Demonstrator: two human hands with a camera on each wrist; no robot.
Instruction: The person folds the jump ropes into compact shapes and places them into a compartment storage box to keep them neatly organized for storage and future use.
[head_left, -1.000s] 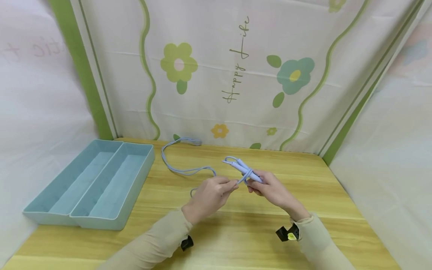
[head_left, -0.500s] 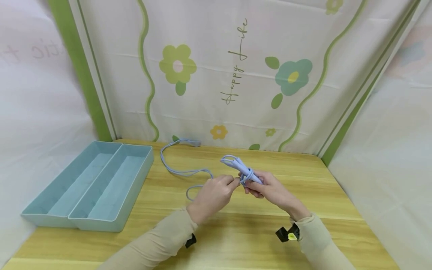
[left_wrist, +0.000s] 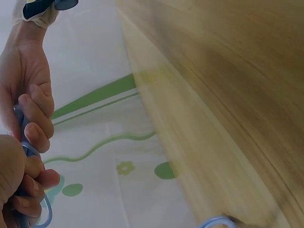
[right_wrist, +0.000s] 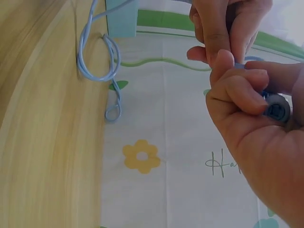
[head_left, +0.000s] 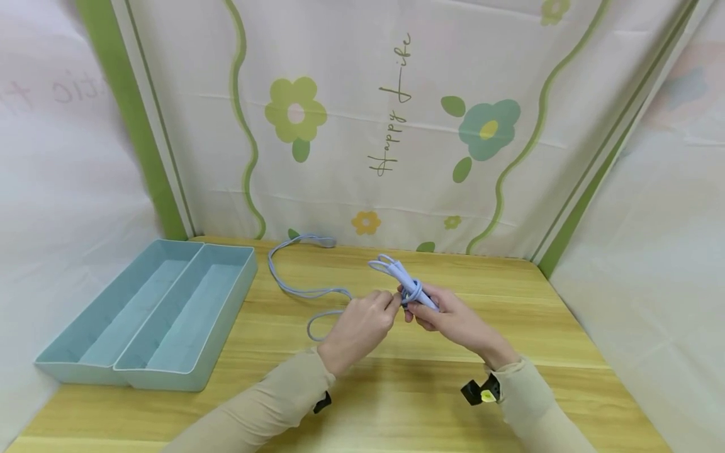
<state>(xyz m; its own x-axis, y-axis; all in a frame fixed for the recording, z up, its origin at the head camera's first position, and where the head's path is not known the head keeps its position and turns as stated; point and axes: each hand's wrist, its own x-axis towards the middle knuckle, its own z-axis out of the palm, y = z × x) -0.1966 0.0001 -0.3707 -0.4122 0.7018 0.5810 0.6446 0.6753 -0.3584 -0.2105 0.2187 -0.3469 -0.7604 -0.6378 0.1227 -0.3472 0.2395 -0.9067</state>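
A light blue jump rope shows in the head view, its two handles side by side with cord wound round them. My right hand grips the handles near their lower end, and they tilt up to the left. Close beside it, my left hand pinches the cord at the wrapped part. The rest of the cord trails over the table to the back edge in a loose curve. A handle's round end peeks out of my right fist in the right wrist view. My left fingertips are partly hidden in the head view.
Two pale blue-green trays stand side by side at the left of the wooden table. White flowered cloth hangs behind the table and along both sides.
My left hand has moved up and right, close against my right hand. More cord now wraps round the handles, and the small loop beside my left wrist shows more.
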